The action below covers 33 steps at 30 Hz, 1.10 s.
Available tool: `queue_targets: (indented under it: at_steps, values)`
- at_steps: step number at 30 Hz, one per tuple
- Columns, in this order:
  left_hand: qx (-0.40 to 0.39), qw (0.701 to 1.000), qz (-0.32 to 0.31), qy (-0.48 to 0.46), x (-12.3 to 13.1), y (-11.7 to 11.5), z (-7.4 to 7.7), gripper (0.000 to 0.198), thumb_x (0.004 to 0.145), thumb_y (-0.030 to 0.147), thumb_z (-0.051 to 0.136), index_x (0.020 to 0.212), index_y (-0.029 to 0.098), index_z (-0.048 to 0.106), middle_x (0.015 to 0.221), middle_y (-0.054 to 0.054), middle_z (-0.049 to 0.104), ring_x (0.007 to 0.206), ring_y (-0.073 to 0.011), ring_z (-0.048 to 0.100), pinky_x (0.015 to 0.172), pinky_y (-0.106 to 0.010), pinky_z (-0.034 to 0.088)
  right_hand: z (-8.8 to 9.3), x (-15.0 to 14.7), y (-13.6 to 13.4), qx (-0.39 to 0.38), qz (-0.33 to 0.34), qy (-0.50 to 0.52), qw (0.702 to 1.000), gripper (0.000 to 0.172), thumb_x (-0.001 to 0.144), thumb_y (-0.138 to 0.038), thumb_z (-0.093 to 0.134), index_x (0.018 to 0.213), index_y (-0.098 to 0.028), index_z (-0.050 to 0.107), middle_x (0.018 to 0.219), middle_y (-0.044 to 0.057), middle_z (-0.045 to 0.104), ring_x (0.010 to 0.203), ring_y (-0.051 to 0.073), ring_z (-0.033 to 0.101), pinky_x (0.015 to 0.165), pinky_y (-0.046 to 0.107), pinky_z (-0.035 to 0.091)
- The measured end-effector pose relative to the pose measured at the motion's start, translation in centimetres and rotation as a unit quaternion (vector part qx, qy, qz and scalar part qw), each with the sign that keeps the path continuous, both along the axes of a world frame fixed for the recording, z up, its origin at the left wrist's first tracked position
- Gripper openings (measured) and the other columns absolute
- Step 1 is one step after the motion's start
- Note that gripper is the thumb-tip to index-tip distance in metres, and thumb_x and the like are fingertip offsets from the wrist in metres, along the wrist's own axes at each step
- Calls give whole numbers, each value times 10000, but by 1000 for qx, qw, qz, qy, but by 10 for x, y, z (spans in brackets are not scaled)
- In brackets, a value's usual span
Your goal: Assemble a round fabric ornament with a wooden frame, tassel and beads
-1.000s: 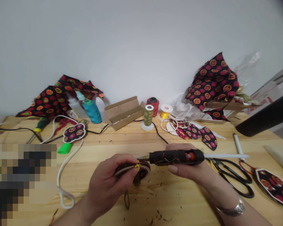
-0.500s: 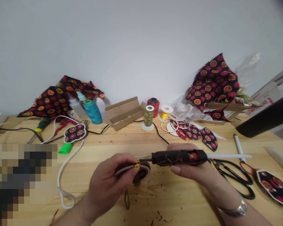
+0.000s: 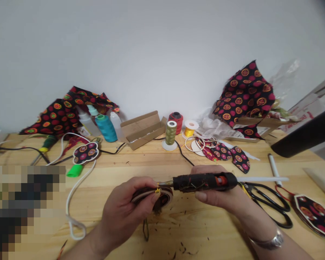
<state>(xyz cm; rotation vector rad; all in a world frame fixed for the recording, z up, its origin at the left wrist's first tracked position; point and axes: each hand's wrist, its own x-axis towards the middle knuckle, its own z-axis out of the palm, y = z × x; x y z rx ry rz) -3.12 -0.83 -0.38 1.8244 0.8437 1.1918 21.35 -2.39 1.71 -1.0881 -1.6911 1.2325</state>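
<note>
My left hand (image 3: 124,211) is closed round a flat, fabric-covered ornament (image 3: 165,196) with a small yellow knot at its edge, held just above the wooden table (image 3: 206,231). My right hand (image 3: 219,195) grips a black glue gun (image 3: 203,181) lying sideways, a white glue stick jutting from its back to the right. The gun's metal nozzle touches the ornament's edge beside the yellow knot. A dark cord hangs from the ornament toward me.
Black scissors (image 3: 271,207) lie right of my right hand, a patterned cutout (image 3: 314,216) beyond them. Thread spools (image 3: 170,133), bottles (image 3: 105,126), an open cardboard box (image 3: 142,130) and patterned fabric (image 3: 243,94) line the back. White cable (image 3: 73,191) loops at left.
The glue gun drifted slightly right and back left again; its nozzle stays at the ornament's edge. The left hand has not moved.
</note>
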Motion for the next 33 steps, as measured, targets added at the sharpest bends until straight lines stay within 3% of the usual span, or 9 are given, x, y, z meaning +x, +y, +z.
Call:
queue_targets:
  at_steps: [21,33]
  values:
    - [17,1000,9,13,-3,-1,0,346,762,2,627,950,292,637,742,93,732,587,-65,688,576,-95,544,-2,0,-2,-18,0,20,1000,370,744,-418,705,611,-172,462,606,-43,375,566,96,326,492,238,231]
    - [-55,996,-23,-62,2,-1,-2,416,775,-11,620,1005,336,601,837,111,774,695,-65,731,646,-91,559,-1,0,0,-6,5,20,1000,377,745,-423,700,605,-175,452,600,-48,369,558,94,322,492,240,225]
